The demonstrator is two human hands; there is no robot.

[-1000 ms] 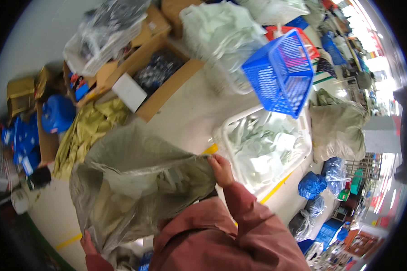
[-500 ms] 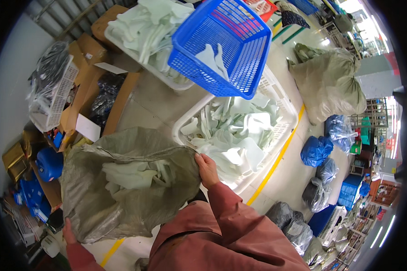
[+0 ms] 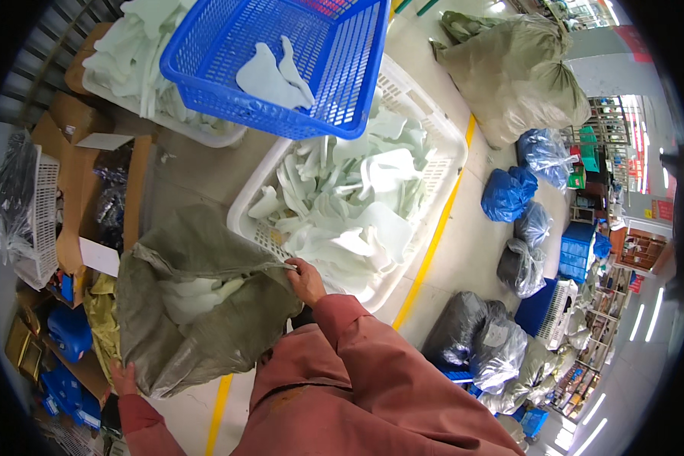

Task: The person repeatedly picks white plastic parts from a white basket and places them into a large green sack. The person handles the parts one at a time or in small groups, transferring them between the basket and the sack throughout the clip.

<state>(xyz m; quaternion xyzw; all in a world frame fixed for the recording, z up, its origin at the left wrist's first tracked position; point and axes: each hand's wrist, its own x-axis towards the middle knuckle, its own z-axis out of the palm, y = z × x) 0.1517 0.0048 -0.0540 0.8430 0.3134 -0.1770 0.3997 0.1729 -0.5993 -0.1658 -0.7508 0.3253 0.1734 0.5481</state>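
A large grey-green woven sack (image 3: 205, 349) hangs before me with its mouth spread wide. Inside it lie several pale, whitish-green flat cut pieces (image 3: 194, 298). My right hand (image 3: 307, 283) is closed on the right side of the sack's rim. At the sack's lower left edge, my left hand (image 3: 124, 378) has its fingers closed on the material, partly hidden. Just beyond the sack stands a white plastic basket (image 3: 245, 204) heaped with similar pale pieces (image 3: 357, 205). A blue perforated basket (image 3: 266, 114) rests over its far end, holding a few such pieces.
Another white tub (image 3: 224, 135) of pale pieces stands far left. Open cardboard boxes (image 3: 68, 175) and a blue container (image 3: 70, 334) crowd the left side. Full sacks (image 3: 509, 83) and blue bags (image 3: 507, 194) sit right of a yellow floor line (image 3: 433, 258). Dark plastic bags (image 3: 463, 330) lie nearer.
The view has shifted right, so the baskets and boxes appear farther left. Both hands stay at the sack's rim, and its mouth looks narrower and more slumped.
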